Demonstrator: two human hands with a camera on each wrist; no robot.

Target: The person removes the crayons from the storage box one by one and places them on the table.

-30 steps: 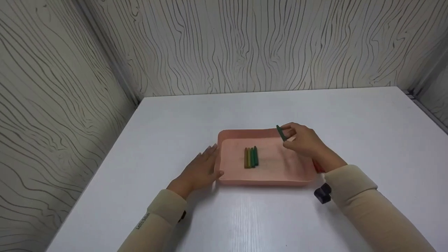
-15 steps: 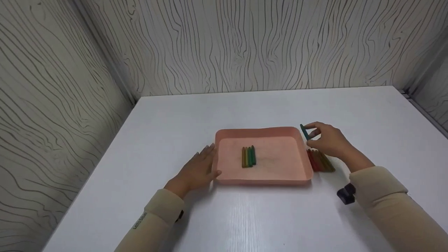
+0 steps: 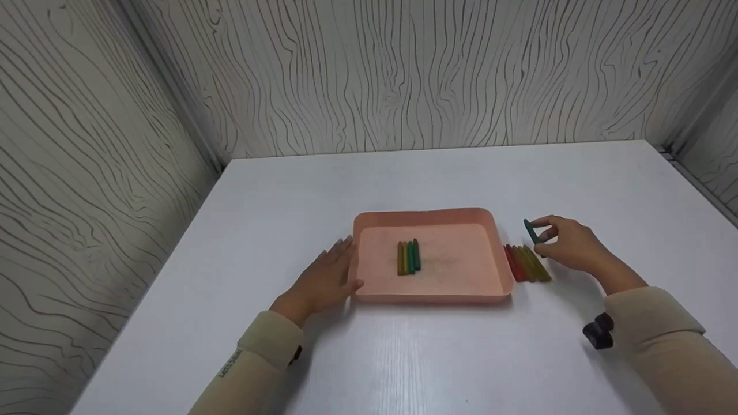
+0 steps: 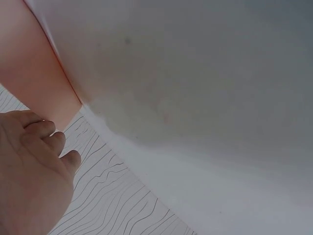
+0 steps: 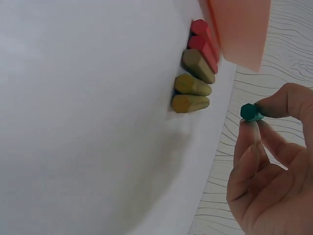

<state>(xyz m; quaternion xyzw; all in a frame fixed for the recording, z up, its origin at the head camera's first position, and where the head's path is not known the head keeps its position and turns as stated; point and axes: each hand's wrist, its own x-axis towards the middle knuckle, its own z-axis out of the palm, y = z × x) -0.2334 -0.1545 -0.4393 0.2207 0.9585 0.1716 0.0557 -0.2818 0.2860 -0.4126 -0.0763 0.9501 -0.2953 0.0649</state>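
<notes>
A green crayon (image 3: pixel 531 231) is pinched between the thumb and fingers of my right hand (image 3: pixel 568 245), above the table to the right of the pink tray (image 3: pixel 461 282). In the right wrist view the green crayon (image 5: pixel 250 112) shows its hexagonal end. Just left of that hand, a row of several crayons (image 3: pixel 526 264), red, brownish and yellowish, lies on the table against the tray's right side. My left hand (image 3: pixel 326 279) rests at the tray's left wall, fingers extended and thumb over the rim. Inside the tray several crayons (image 3: pixel 409 257) lie side by side, from brown through yellow to green.
The white table (image 3: pixel 392 357) runs back to a wood-grain patterned wall (image 3: pixel 392 75). Another patterned wall (image 3: pixel 75 202) stands on the left. A dark device (image 3: pixel 598 331) sits at the right wrist, below the cuff.
My right hand has carried the green crayon from over the tray to the right, then lower, beside the crayon row, which has come into view. My left hand stays at the tray.
</notes>
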